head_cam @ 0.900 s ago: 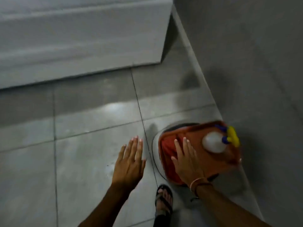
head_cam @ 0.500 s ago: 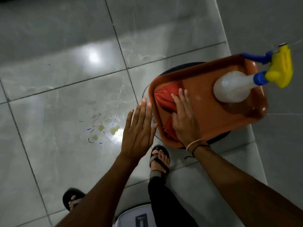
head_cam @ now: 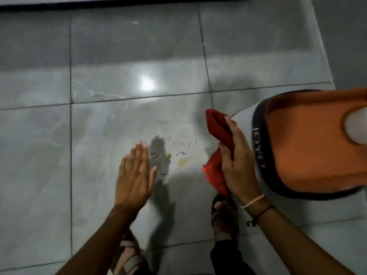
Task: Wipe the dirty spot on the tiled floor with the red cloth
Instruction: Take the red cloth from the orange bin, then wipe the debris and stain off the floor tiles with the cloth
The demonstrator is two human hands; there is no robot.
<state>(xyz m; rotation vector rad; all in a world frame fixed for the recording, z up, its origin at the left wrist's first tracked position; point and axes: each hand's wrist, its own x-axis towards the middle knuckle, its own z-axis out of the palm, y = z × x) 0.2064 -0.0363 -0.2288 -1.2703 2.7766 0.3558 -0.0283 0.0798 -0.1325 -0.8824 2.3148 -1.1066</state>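
Red cloth (head_cam: 217, 147) already off the orange tray (head_cam: 309, 147), bunched in the right hand (head_cam: 237, 161), grip pressed shut around its middle with folds spilling out above and below the fist. Held in the air, just right of the dirty spot (head_cam: 174, 155), not yet touching the tiled floor (head_cam: 99, 135). Left hand (head_cam: 135, 175) spread flat and empty, fingers together, hovering just left of the spot; hard to tell whether palm met tile. Spot itself untouched by the look of it: yellowish blotches and thin dark flecks lying intact on the tile between the two hands, near the tile's middle. Tray sat on a black-rimmed stand (head_cam: 258, 153) at the floor's right edge, a white bottle (head_cam: 355, 126) partly visible in it. Pick-up done, then; the whole of the wiping left, starting with lowering the cloth onto the blotches.
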